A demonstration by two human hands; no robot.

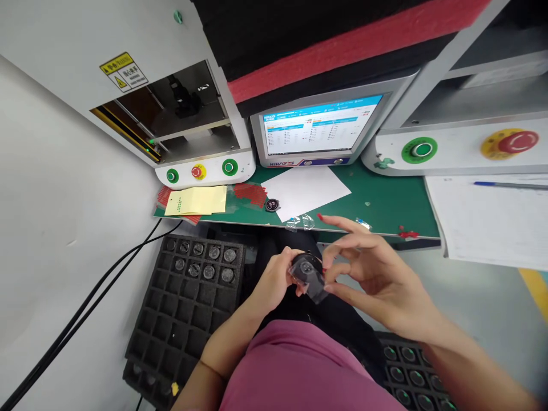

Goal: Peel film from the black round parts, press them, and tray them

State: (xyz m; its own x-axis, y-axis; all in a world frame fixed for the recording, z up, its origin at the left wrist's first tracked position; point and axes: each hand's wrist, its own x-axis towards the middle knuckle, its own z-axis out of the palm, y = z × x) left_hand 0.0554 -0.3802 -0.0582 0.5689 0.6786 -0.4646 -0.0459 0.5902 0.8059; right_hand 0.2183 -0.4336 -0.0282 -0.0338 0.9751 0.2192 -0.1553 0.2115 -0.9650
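Observation:
Over my lap, my left hand (278, 275) grips a round black watch case (309, 261) by its left side. A piece of clear film (315, 288) lies across the case and hangs off its lower edge. My right hand (363, 262) pinches the film's right edge between thumb and a finger, with its other fingers raised. Past the hands, another round watch (272, 205) with a lit face lies at the green bench's (385, 211) front edge, beside a white sheet of paper (306, 188). Crumpled clear film scraps (299, 222) lie near it.
A black foam tray (188, 294) with several round parts stands left of my legs; another tray (413, 359) is at lower right. Yellow cards (197, 200) and red stickers (250, 194) lie on the bench. Behind are a monitor (321, 128) and machine buttons (198, 171). Black cables (98, 285) hang left.

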